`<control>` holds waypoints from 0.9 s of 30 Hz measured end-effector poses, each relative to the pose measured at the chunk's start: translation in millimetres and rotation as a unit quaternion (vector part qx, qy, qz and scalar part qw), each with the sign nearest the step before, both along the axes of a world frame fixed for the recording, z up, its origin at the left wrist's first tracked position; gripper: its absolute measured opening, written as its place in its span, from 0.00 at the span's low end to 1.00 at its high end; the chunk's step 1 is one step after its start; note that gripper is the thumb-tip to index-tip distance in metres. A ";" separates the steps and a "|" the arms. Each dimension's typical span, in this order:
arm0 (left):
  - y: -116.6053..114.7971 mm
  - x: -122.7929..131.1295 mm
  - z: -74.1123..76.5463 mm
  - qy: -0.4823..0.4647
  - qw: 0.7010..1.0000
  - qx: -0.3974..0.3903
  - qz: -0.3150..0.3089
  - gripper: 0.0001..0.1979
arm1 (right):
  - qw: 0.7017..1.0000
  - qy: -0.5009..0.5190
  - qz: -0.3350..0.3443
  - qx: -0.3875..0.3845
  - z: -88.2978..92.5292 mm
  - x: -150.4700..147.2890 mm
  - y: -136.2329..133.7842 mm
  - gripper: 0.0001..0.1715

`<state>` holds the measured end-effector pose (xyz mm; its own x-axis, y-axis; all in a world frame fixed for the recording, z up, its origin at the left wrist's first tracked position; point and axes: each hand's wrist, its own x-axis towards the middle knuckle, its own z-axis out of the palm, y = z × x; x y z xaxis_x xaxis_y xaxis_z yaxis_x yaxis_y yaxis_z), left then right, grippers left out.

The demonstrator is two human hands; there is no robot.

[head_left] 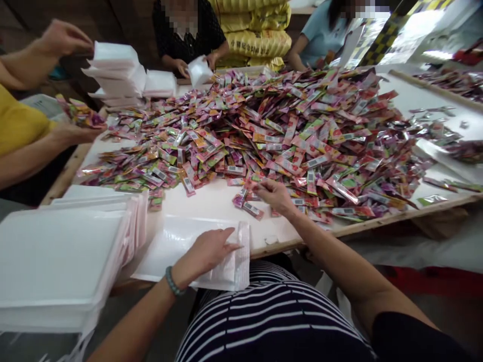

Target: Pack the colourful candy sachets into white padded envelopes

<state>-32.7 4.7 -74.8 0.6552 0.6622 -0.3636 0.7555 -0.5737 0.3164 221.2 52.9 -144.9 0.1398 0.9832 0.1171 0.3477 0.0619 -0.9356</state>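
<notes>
My left hand [213,250], with a bracelet at the wrist, rests on a white padded bag [177,241] at the table's near edge, its fingers apart over the bag's clear end. At the near side of a big heap of small pink, green and purple packets [271,136], my right hand [274,195] has its thumb and fingers pinched at a packet [251,181]. A few loose packets [252,210] lie just below its fingertips on the white tabletop.
Stacked white bags [60,256] fill the near left. At the left a person's hand [81,128] holds packets beside more bags [116,70]. Across the table, a person holds a white bag [199,71]; another in light blue sits farther right. Yellow sacks [251,42] stand behind.
</notes>
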 end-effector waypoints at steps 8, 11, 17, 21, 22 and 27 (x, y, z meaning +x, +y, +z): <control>64.3 70.7 -17.0 -0.017 0.988 0.150 -0.009 0.13 | 0.996 0.041 -0.081 -0.016 -0.7 15.6 2.7 0.20; 83.8 87.1 -38.1 -0.040 0.983 0.137 0.112 0.18 | 0.997 0.011 -0.078 -0.026 -9.0 17.7 -6.0 0.19; 104.2 75.5 -42.3 -0.031 0.984 0.114 0.133 0.15 | 0.947 -0.318 0.029 -0.041 2.5 -3.9 -16.6 0.20; 104.8 52.5 -31.6 -0.018 0.983 0.121 0.136 0.15 | 0.867 -0.481 0.132 -0.024 4.2 -31.1 -34.0 0.26; 103.7 47.3 -29.4 -0.019 0.982 0.128 0.136 0.15 | 0.858 -0.493 0.145 -0.015 2.7 -34.5 -39.6 0.23; 99.0 40.5 -24.3 -0.070 0.972 0.180 0.136 0.17 | 0.856 -0.496 0.145 0.014 -5.9 -33.9 -56.4 0.22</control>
<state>7.8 103.7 -99.2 0.4651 0.8852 0.0044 0.8581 -0.4521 0.2434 187.3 -3.5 -150.8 -0.2911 0.9547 0.0611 0.9364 0.2974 -0.1864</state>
